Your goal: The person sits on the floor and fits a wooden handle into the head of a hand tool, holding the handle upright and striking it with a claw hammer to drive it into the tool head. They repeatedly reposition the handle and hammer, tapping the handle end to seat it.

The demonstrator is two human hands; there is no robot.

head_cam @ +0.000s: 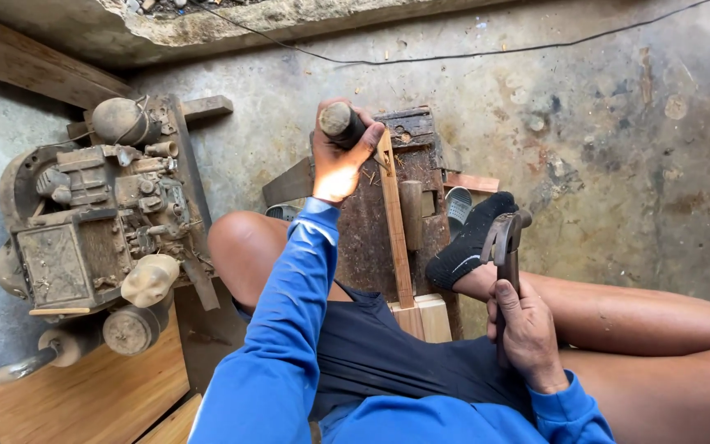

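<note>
Two hands grip tight, left hand [337, 168] around a chisel [341, 123] on the strip [395, 226], right hand [526, 329] raising a hammer [504, 242]: a glancing blow could strike knuckles

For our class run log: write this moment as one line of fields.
left hand: grips round wooden handle | right hand: holds hammer raised | wooden strip: on worn block | socked foot: on block

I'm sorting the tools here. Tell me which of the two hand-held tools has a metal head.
The hammer in the right hand: dark metal claw head, raised beside the socked foot. The left hand grips a round wooden handle by the wooden strip.
</note>
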